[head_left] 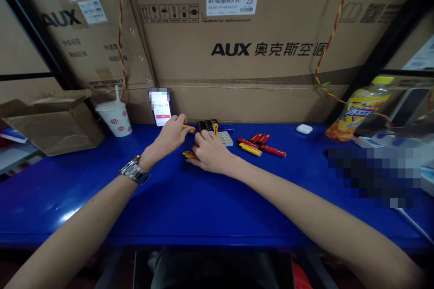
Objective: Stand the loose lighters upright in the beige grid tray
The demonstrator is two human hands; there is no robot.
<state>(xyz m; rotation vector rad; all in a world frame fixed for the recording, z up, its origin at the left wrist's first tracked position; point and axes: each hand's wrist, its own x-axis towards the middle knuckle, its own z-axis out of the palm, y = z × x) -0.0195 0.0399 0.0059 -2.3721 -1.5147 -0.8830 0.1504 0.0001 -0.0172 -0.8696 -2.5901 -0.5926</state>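
Right now, the left hand (171,132) has its fingers closed on a yellow stick (188,128). The right hand (213,152) has bent fingers, and its thumb is by a yellow piece (189,155); whether it grips that piece cannot be told.

Call the right hand the middle of a clock. The small black pieces (205,126) sit close together at 12 o'clock, with a short yellow piece (215,128) at their right side. A pale tray (225,138) with little boxes in it is just beside the right hand at 1 o'clock. At 3 o'clock, red sticks (274,151) and a fat yellow stick (250,149) lie in a loose bunch on the blue tabletop (190,207). The lit phone (162,108) stands at 10 o'clock, leaning back.
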